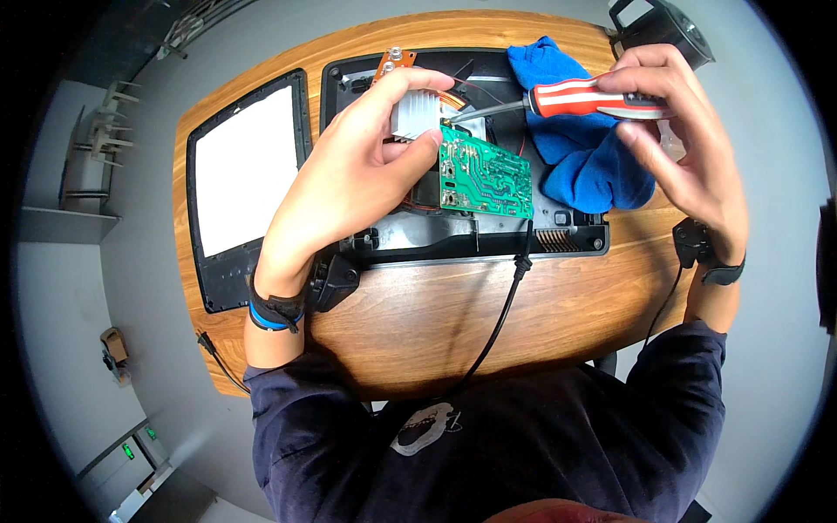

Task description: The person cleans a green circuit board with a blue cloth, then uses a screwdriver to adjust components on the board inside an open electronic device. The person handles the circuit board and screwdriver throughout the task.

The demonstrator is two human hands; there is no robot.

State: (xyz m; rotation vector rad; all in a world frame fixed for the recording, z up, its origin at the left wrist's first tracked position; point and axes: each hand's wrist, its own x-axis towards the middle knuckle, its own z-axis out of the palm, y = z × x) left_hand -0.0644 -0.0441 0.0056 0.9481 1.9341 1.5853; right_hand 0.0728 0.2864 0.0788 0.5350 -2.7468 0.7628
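Observation:
My left hand [362,157] is closed with thumb and index finger around a finned silver heat sink [417,115]. The heat sink joins the upper left edge of a green circuit board [488,174], whose soldered side faces me. My right hand [676,113] grips a red and white screwdriver [567,98]. Its shaft points left, and the tip is beside the heat sink at the board's top edge; whether it sits in a screw is too small to tell. Under the board lies an open black plastic housing [418,248] with thin wires inside.
A blue cloth [593,161] lies over the housing's right side. To the left is a black-framed panel with a white sheet [248,170]. A black power cord [501,318] runs from the board toward me. An orange circuit board [397,59] and a dark kettle [667,30] are at the back.

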